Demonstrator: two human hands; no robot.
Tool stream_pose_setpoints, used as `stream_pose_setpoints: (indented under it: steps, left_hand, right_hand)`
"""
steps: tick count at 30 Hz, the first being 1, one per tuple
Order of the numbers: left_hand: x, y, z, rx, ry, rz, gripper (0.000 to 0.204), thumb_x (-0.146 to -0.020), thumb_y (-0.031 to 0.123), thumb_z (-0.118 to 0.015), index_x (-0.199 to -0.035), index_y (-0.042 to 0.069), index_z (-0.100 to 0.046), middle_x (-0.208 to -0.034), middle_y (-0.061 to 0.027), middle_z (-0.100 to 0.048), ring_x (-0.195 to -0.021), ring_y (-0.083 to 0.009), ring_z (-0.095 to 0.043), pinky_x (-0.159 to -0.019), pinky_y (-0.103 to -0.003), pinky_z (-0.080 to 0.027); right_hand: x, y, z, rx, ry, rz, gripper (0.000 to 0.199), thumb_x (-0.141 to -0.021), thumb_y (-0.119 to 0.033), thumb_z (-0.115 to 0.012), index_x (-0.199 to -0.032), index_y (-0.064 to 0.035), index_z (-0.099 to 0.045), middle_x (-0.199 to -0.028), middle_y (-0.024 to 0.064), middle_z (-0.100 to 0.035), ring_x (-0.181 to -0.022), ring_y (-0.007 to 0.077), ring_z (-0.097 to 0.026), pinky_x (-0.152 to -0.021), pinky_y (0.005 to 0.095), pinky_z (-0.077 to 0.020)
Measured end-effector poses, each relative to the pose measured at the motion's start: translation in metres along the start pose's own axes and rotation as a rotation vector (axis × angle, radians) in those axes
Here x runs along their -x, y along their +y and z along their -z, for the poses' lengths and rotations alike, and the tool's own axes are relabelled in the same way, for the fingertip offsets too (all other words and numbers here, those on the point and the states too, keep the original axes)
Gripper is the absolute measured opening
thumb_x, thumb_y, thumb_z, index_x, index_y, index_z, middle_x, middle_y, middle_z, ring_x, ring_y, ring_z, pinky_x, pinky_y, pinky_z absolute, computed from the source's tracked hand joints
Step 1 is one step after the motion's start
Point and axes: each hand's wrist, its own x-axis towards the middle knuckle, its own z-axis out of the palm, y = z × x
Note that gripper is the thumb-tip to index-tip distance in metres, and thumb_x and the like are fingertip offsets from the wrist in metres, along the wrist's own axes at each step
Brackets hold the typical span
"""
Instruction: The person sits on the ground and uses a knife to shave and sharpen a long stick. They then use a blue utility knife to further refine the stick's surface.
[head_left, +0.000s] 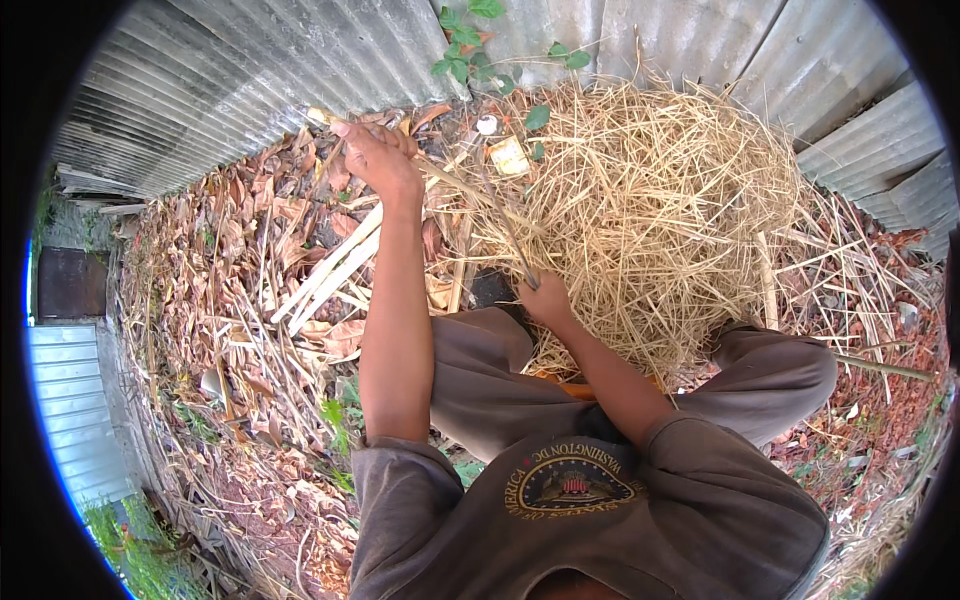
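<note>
Sitting against a wall of grey metal sheets [300,60], I have a big heap of dry straw [640,210] spread just beyond and to the right of my right hand, and a carpet of brown dead leaves [230,270] lying under and to the left of my left arm. My grey trousers [480,370] are bent up beneath both forearms. A few pale split sticks [335,270] rest on the leaves just below my left hand.

My left hand [378,155] is stretched far out, closed around the upper end of a thin cane strip [455,185]. From that fist the strip runs down and to the right, across the edge of the straw, to my right hand [548,298], which is drawn in close to my knees. That hand is curled shut on a dark knife [515,250], its blade pointing up along the strip towards my left fist and seeming to touch it.
</note>
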Motion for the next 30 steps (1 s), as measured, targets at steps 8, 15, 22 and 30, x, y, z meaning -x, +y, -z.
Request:
stream_pose_setpoints:
  steps: [8, 15, 22, 30]
  left_hand:
    - [-0.004, 0.017, 0.012, 0.014, 0.098, -0.082, 0.052, -0.096, 0.053, -0.044, -0.069, 0.011, -0.032, -0.053, 0.0026, -0.028, -0.043, -0.0084, -0.024, -0.04, -0.026, -0.021]
    - [-0.002, 0.058, 0.002, 0.114, 0.093, -0.201, 0.054, -0.095, 0.056, -0.043, -0.069, 0.01, -0.033, -0.054, 0.0013, -0.031, -0.043, -0.0087, -0.024, -0.04, -0.027, -0.02]
    - [-0.006, 0.042, 0.008, 0.013, 0.045, -0.305, 0.058, -0.093, 0.06, -0.042, -0.064, 0.011, -0.031, -0.048, 0.0021, -0.029, -0.04, -0.0088, -0.029, -0.038, -0.026, -0.026]
    - [-0.008, 0.036, 0.002, 0.004, -0.014, -0.368, 0.055, -0.096, 0.054, -0.042, -0.064, 0.011, -0.032, -0.048, 0.0026, -0.034, -0.04, -0.0063, -0.035, -0.037, -0.024, -0.031]
  right_hand:
    - [-0.011, 0.037, 0.043, -0.637, -0.345, -0.685, 0.016, -0.083, -0.018, -0.053, -0.069, -0.0109, -0.05, -0.048, 0.0013, -0.046, -0.037, 0.0161, -0.043, -0.037, 0.0326, -0.0357]
    - [-0.009, -0.014, 0.078, -0.359, -0.188, -0.472, 0.021, -0.082, -0.018, -0.057, -0.065, -0.01, -0.047, -0.051, 0.0007, -0.044, -0.038, 0.0126, -0.041, -0.039, 0.0307, -0.0347]
    - [-0.003, -0.104, 0.11, 0.041, -0.069, 0.04, 0.024, -0.083, -0.02, -0.06, -0.066, -0.0066, -0.049, -0.055, 0.0019, -0.046, -0.051, 0.0119, -0.043, -0.05, 0.0316, -0.0355]
    - [0.012, -0.125, 0.102, -0.32, 0.046, 0.58, 0.015, -0.082, -0.005, -0.061, -0.072, -0.0043, -0.049, -0.054, -0.0027, -0.042, -0.048, 0.0041, -0.038, -0.044, 0.023, -0.0313]
